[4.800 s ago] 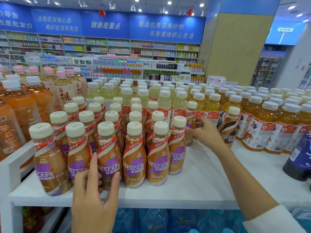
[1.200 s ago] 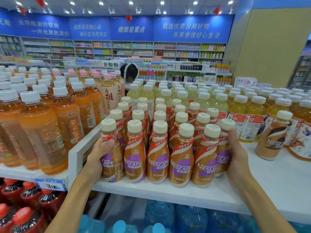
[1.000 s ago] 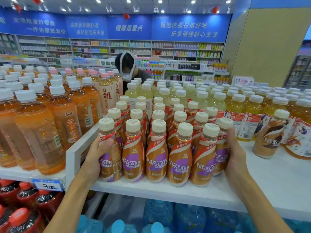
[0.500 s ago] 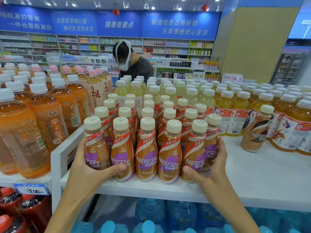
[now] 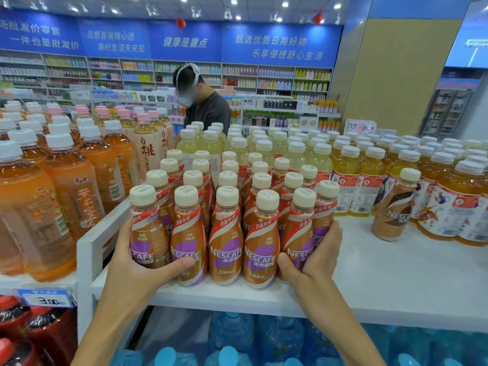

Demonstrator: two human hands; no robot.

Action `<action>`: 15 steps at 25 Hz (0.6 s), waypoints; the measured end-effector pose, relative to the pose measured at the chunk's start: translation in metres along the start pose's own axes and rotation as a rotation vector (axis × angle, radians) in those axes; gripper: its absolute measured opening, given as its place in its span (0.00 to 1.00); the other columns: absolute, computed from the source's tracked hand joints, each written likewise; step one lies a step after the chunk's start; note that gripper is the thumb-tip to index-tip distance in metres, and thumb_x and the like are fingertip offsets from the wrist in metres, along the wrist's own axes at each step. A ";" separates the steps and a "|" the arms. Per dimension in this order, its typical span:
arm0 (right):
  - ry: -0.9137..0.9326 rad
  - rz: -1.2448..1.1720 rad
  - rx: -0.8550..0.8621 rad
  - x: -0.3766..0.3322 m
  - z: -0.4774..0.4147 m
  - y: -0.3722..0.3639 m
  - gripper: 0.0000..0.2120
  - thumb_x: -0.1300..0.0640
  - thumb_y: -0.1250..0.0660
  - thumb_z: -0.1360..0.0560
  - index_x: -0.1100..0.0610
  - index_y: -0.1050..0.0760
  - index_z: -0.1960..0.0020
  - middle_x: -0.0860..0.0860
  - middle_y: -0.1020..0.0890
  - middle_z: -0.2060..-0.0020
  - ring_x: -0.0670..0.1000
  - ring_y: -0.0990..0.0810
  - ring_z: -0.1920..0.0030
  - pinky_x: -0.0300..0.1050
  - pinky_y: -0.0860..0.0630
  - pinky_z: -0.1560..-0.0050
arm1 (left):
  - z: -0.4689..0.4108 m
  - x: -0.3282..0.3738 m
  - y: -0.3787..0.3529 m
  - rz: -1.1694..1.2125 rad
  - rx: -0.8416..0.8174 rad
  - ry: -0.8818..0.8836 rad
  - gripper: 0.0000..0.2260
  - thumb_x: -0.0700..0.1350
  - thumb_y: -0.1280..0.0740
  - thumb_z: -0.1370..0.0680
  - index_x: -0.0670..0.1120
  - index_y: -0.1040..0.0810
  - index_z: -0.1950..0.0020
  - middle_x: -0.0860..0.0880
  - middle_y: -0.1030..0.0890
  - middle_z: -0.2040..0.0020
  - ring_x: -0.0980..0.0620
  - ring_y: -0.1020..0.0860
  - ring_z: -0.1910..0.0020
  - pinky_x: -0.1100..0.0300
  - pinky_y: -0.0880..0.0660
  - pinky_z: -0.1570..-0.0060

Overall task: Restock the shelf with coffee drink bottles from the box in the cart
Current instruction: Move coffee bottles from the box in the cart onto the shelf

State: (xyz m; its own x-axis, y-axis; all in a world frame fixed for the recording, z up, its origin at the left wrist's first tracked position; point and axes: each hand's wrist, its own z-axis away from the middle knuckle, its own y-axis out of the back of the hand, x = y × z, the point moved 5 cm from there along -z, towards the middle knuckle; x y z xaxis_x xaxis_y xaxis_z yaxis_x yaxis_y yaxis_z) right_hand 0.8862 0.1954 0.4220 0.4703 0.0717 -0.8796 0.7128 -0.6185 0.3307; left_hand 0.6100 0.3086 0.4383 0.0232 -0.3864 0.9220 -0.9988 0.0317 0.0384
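Observation:
Several rows of brown and purple Nescafe coffee bottles (image 5: 227, 241) with cream caps stand packed near the front edge of the white shelf (image 5: 383, 281). My left hand (image 5: 137, 262) grips the leftmost front bottle (image 5: 148, 228), its thumb lying across the labels. My right hand (image 5: 314, 257) holds the rightmost front bottle (image 5: 298, 228), fingers up its right side and thumb across its front. One more coffee bottle (image 5: 393, 207) stands alone to the right. The cart and box are out of view.
A white divider (image 5: 89, 249) separates the coffee from orange tea bottles (image 5: 71, 186) on the left. Yellow drink bottles (image 5: 369, 175) fill the back and right. Blue water bottles (image 5: 232, 336) and red bottles (image 5: 39, 328) sit below. A person (image 5: 206, 107) stands behind the display.
My hands went from the front and back of the block to its left and right ends. Both thumbs have since come round the front row. A person has appeared behind.

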 end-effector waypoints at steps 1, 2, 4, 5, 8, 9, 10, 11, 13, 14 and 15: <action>0.000 -0.035 -0.017 0.000 0.000 0.001 0.56 0.48 0.25 0.27 0.40 0.69 0.22 0.36 0.60 0.22 0.44 0.55 0.20 0.45 0.51 0.22 | 0.000 0.000 0.000 -0.001 0.000 -0.001 0.49 0.46 0.17 0.43 0.55 0.34 0.25 0.59 0.23 0.40 0.61 0.23 0.45 0.66 0.27 0.54; -0.018 -0.089 -0.043 0.002 -0.001 0.006 0.58 0.47 0.23 0.31 0.36 0.67 0.23 0.34 0.54 0.23 0.44 0.49 0.20 0.47 0.44 0.22 | 0.000 0.001 0.000 -0.003 0.004 -0.001 0.50 0.46 0.17 0.43 0.56 0.35 0.25 0.61 0.23 0.40 0.62 0.23 0.46 0.65 0.27 0.53; -0.048 -0.178 -0.107 0.003 -0.005 0.021 0.58 0.50 0.20 0.34 0.32 0.62 0.26 0.33 0.44 0.27 0.33 0.39 0.27 0.35 0.31 0.32 | 0.004 0.003 0.000 -0.002 0.022 -0.005 0.52 0.48 0.18 0.44 0.58 0.37 0.24 0.64 0.25 0.40 0.64 0.24 0.44 0.60 0.26 0.47; -0.061 -0.191 -0.142 0.002 -0.010 0.031 0.57 0.53 0.20 0.34 0.34 0.60 0.25 0.33 0.42 0.28 0.29 0.37 0.30 0.28 0.32 0.37 | 0.007 0.003 0.000 0.003 0.029 -0.008 0.53 0.48 0.17 0.44 0.60 0.39 0.23 0.65 0.27 0.39 0.65 0.25 0.42 0.58 0.26 0.45; -0.069 -0.192 -0.233 0.006 -0.032 0.054 0.59 0.51 0.17 0.40 0.36 0.54 0.22 0.35 0.40 0.25 0.40 0.36 0.26 0.38 0.35 0.31 | 0.017 0.002 -0.006 -0.007 0.041 -0.025 0.58 0.47 0.16 0.44 0.62 0.45 0.21 0.61 0.31 0.28 0.59 0.29 0.32 0.51 0.28 0.37; -0.082 -0.210 -0.271 0.005 -0.038 0.054 0.60 0.51 0.15 0.41 0.37 0.50 0.22 0.36 0.36 0.25 0.42 0.31 0.27 0.41 0.31 0.32 | 0.017 0.001 -0.006 -0.021 0.041 -0.028 0.59 0.47 0.16 0.44 0.62 0.45 0.21 0.59 0.32 0.26 0.57 0.30 0.30 0.49 0.28 0.35; -0.101 -0.229 -0.309 0.006 -0.042 0.051 0.59 0.53 0.14 0.42 0.38 0.45 0.23 0.38 0.30 0.27 0.43 0.25 0.31 0.43 0.25 0.37 | 0.017 0.001 -0.007 -0.034 0.039 -0.028 0.59 0.47 0.16 0.44 0.62 0.46 0.21 0.58 0.33 0.26 0.56 0.30 0.30 0.48 0.28 0.34; -0.117 -0.249 -0.341 0.005 -0.046 0.048 0.56 0.55 0.14 0.43 0.41 0.41 0.24 0.42 0.23 0.32 0.44 0.20 0.36 0.43 0.20 0.43 | 0.016 0.001 -0.007 -0.043 0.034 -0.025 0.59 0.47 0.16 0.45 0.62 0.46 0.21 0.57 0.33 0.25 0.54 0.30 0.30 0.46 0.28 0.33; -0.147 -0.265 -0.357 0.007 -0.054 0.044 0.53 0.58 0.14 0.46 0.44 0.36 0.27 0.46 0.17 0.39 0.48 0.16 0.43 0.44 0.17 0.51 | 0.013 0.002 -0.006 -0.052 0.025 -0.024 0.59 0.47 0.15 0.45 0.61 0.45 0.21 0.56 0.31 0.26 0.53 0.29 0.30 0.44 0.28 0.33; -0.145 -0.264 -0.354 0.006 -0.057 0.044 0.52 0.57 0.13 0.47 0.45 0.34 0.29 0.46 0.16 0.42 0.48 0.15 0.45 0.44 0.17 0.52 | 0.012 0.002 -0.006 -0.054 0.024 -0.022 0.59 0.47 0.15 0.46 0.61 0.45 0.21 0.56 0.31 0.26 0.53 0.29 0.30 0.45 0.28 0.34; -0.139 -0.265 -0.343 0.005 -0.059 0.044 0.50 0.58 0.13 0.47 0.46 0.32 0.31 0.46 0.15 0.44 0.48 0.14 0.46 0.43 0.17 0.54 | 0.012 0.002 -0.006 -0.052 0.027 -0.018 0.59 0.48 0.15 0.46 0.61 0.45 0.22 0.56 0.31 0.26 0.53 0.29 0.31 0.45 0.27 0.34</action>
State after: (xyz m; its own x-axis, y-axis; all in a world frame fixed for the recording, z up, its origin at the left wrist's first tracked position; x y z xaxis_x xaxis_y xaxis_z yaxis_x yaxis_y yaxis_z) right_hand 0.9501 0.2146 0.4521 0.1906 0.0727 -0.9790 0.9413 -0.2966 0.1613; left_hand 0.6155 0.2967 0.4350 0.0742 -0.4036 0.9119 -0.9971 -0.0134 0.0752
